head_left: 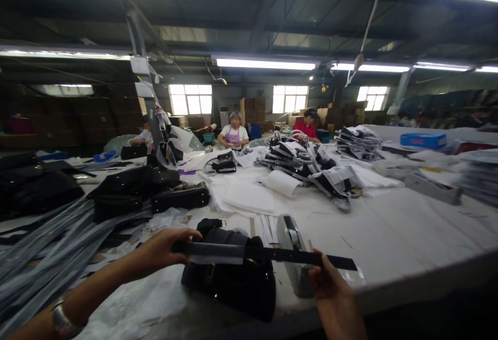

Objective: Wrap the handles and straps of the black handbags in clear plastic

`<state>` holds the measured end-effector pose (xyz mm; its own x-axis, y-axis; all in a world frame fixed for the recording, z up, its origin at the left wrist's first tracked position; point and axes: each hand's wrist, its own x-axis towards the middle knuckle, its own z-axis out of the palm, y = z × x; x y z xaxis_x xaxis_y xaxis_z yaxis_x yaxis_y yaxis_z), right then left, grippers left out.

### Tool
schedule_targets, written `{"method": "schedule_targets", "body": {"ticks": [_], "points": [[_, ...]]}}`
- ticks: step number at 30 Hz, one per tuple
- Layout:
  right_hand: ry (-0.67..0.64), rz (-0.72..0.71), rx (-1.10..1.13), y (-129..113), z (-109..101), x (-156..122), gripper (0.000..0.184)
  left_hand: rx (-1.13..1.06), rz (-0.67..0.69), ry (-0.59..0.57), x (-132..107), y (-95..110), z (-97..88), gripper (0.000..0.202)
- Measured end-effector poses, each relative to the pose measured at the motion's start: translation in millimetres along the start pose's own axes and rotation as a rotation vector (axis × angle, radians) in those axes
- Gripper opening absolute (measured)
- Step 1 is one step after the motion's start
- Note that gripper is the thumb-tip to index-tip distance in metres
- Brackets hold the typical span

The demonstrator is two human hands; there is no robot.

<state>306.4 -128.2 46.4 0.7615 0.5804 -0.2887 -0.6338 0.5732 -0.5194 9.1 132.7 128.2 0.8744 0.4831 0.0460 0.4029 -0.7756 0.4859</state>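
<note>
A black strap (284, 256) with small holes stretches level between my two hands, its left part covered by a pale translucent sleeve (218, 253). My left hand (165, 250) grips the sleeved end between thumb and fingers. Near the pointed bare end, my right hand (330, 288) pinches the strap, whose tip sticks out past the fingers. Below and behind the strap, a black handbag (241, 290) with metal fittings lies on the white table (383, 226). A grey tape dispenser (290, 233) stands just beyond the strap, partly hidden by it and by my right hand.
Black bags (181, 197) and long plastic-sleeved strips (78, 246) cover the table's left side. A pile of wrapped straps (299, 158) lies farther back. A blue box (423, 140) sits at the right. Two co-workers (233, 135) sit across the table; another is partly visible at left.
</note>
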Motion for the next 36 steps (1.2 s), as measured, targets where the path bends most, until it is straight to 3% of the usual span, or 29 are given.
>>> {"method": "schedule_targets", "body": {"ticks": [6, 10, 19, 26, 33, 36], "points": [[-0.013, -0.01, -0.004, 2.3, -3.4, 5.8, 0.048, -0.02, -0.001, 0.03, -4.1, 0.4, -2.5, 0.047], [-0.036, -0.045, -0.087, 9.1, 1.5, -0.2, 0.047, -0.046, 0.023, -0.009, -1.0, 10.3, 1.3, 0.045], [-0.1, -0.021, -0.19, 31.4, 30.6, -17.9, 0.042, -0.144, 0.094, -0.117, 25.3, 64.8, 11.9, 0.042], [-0.288, 0.103, -0.31, 65.5, 39.8, -30.8, 0.035, -0.192, 0.203, -0.172, 53.6, 104.8, 43.2, 0.033], [-0.188, -0.022, -0.334, 39.2, 29.6, -15.6, 0.038, -0.165, 0.134, -0.223, 61.8, 100.8, 46.9, 0.02], [-0.18, 0.003, -0.308, 39.6, 26.9, -13.6, 0.036, -0.179, 0.105, -0.237, 63.4, 100.7, 48.0, 0.021]]}}
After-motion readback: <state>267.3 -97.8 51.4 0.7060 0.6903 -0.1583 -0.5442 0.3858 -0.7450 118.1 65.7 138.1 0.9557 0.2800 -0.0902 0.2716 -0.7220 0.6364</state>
